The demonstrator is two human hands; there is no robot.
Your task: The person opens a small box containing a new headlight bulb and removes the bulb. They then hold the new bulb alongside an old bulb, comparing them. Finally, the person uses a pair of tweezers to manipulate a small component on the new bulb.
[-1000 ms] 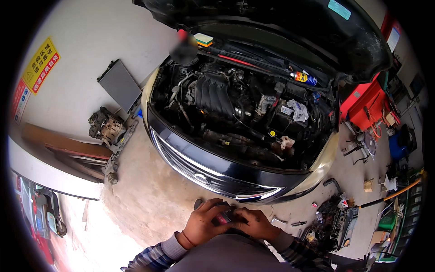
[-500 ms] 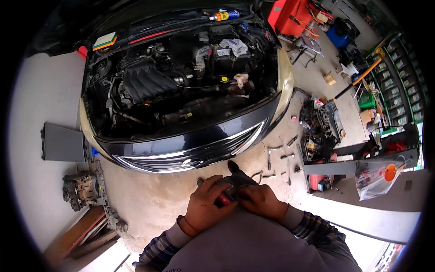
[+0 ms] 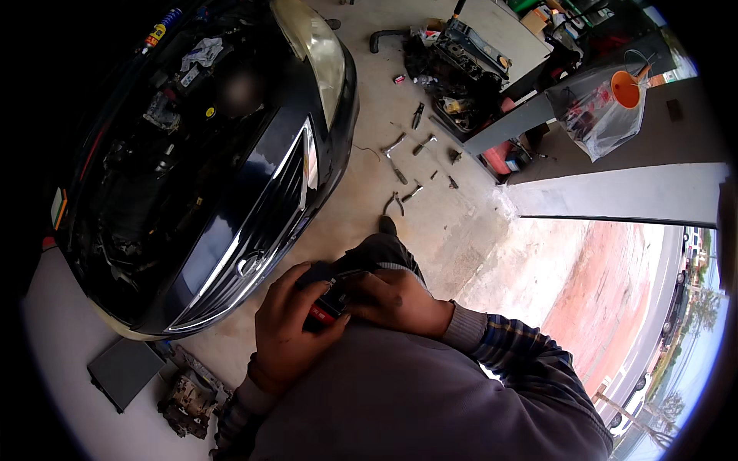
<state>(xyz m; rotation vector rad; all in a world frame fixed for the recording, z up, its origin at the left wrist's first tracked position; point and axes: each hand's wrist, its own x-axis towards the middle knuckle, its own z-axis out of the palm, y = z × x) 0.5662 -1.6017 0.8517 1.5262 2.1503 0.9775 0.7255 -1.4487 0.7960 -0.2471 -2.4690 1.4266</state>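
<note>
In front of my torso, my left hand (image 3: 288,334) is wrapped around a small black-and-red boxy object (image 3: 326,309). Its exact kind is hard to make out. My right hand (image 3: 396,301) is closed at the object's right side, fingers bent and pressed against it. The right fingertips are partly hidden, so I cannot tell whether they pinch a separate piece. Both hands are close together, above my leg and dark shoe (image 3: 387,225).
A dark car (image 3: 231,223) with its engine bay exposed stands at the left. Pliers (image 3: 393,204), a ratchet (image 3: 395,146) and several other tools lie on the floor. A clear bag with an orange funnel (image 3: 625,91) hangs at right. An engine part (image 3: 191,403) sits lower left.
My view has swung to the right, so the car now lies at the left and the outdoor pavement shows. Both hands still hold the black-and-red object together.
</note>
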